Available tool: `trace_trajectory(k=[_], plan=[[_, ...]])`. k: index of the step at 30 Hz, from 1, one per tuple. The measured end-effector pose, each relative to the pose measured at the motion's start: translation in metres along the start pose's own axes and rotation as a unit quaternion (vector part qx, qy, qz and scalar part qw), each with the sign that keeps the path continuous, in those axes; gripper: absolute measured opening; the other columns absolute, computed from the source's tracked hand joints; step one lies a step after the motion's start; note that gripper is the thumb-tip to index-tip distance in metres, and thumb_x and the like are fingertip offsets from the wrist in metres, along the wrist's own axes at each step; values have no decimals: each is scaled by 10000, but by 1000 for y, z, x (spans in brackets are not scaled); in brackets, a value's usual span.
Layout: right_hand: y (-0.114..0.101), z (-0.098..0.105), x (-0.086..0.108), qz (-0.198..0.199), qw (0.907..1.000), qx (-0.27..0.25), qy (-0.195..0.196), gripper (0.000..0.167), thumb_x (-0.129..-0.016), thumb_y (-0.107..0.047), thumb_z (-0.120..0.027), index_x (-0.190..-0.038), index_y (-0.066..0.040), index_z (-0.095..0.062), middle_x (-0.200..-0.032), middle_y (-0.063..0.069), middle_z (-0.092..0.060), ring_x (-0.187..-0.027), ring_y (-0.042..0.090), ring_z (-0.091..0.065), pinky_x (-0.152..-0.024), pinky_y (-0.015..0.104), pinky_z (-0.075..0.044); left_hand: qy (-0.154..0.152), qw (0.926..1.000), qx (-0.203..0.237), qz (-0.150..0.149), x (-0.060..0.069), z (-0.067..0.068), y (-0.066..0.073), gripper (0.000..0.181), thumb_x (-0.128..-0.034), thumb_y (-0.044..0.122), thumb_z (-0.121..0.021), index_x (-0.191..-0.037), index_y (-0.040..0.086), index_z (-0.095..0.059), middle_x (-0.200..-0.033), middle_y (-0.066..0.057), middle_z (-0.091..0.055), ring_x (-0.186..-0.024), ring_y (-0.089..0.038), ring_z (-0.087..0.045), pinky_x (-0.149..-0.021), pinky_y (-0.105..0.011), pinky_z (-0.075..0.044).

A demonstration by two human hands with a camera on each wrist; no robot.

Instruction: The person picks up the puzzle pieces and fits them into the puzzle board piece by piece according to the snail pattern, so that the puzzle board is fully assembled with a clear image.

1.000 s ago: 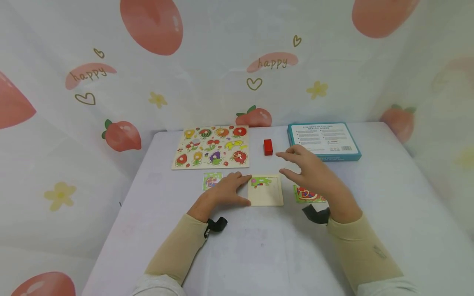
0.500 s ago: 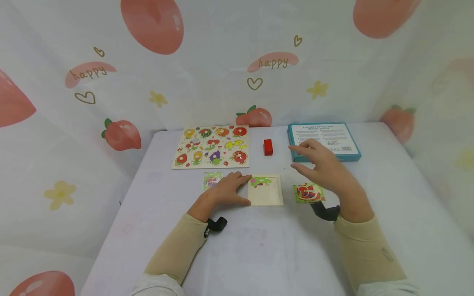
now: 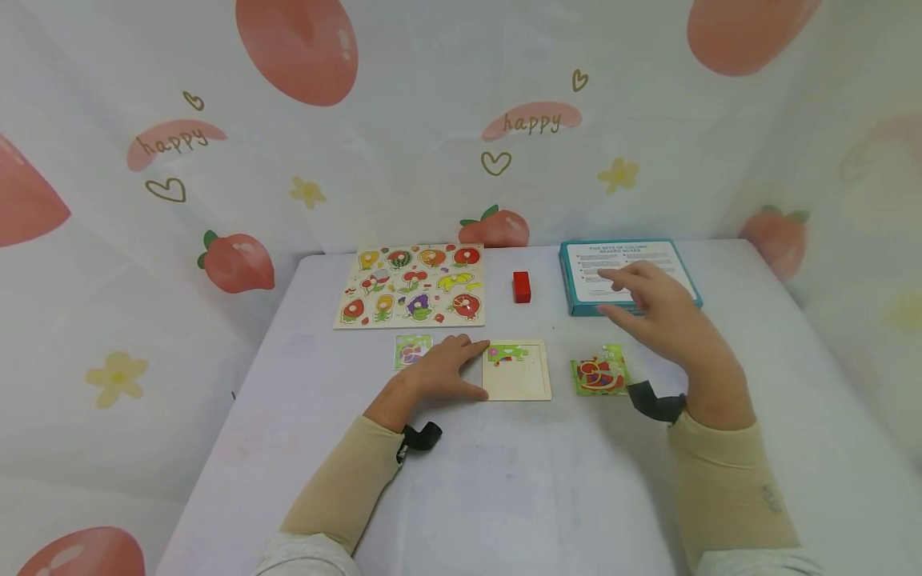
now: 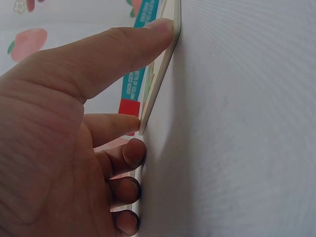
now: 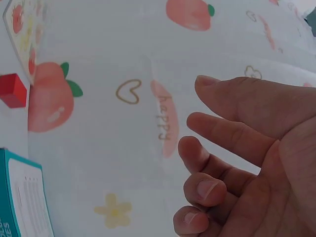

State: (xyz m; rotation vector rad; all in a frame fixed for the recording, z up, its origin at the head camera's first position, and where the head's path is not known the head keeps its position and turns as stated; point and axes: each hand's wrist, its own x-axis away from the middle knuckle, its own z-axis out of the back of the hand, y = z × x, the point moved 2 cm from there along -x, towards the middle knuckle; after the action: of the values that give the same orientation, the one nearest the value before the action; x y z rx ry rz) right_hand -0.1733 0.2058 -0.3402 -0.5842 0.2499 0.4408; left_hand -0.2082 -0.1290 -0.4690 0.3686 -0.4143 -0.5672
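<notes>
A small wooden puzzle tray (image 3: 516, 380) lies at the middle of the table, with green jigsaw pieces (image 3: 508, 353) along its top edge. My left hand (image 3: 446, 370) rests at its left side. The thumb touches the lower left corner and the index finger the upper left corner, both fairly straight in the left wrist view. My right hand (image 3: 666, 320) hovers holding nothing, fingers loosely bent and apart from the thumb. It is above the near part of a blue box (image 3: 576, 276). Loose puzzle pieces with a red snail-like picture (image 3: 601, 373) lie left of the right wrist.
A fruit peg puzzle board (image 3: 410, 286) lies at the back left. Right of it stands a red block (image 3: 522, 286). A small picture card (image 3: 412, 350) sits beside the left hand, partly covered. A printed cloth wall (image 3: 432, 120) rises behind the table.
My right hand has moved to the right, from over the tray's upper right corner area to beyond the loose pieces, uncovering them. The left hand and the tray have stayed put.
</notes>
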Motion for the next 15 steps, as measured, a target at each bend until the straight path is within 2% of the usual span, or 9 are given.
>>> trace_trajectory(k=[7,11,15], plan=[[19,8,6,-351,9992,103,-132,524,-949,-201,-757,-1426,-56,-595,-1005,71,-512,-773,192,-402,-599,294,-358,53,9998,-158,-94,-1,-1,0,922,-840,521,-795,-1609,242,-369,-1266,-15,-492,-1103,-185,-437,-952,-377,-424],[28,12,8,-649,9975,53,-291,494,-965,-232,-740,-1408,-63,-603,-964,84,-505,-773,211,-412,-605,316,-366,69,9998,-164,-92,-1,-1,1,917,-839,510,-798,-1606,240,-375,-1263,-12,-496,-1101,-181,-437,-952,-375,-424],[38,15,10,-1027,9936,-145,-452,438,-976,-240,-726,-1367,-68,-630,-999,102,-542,-795,237,-433,-611,326,-378,66,9998,-181,-68,0,0,1,918,-839,507,-798,-1607,234,-375,-1262,-15,-497,-1101,-184,-438,-954,-376,-425]])
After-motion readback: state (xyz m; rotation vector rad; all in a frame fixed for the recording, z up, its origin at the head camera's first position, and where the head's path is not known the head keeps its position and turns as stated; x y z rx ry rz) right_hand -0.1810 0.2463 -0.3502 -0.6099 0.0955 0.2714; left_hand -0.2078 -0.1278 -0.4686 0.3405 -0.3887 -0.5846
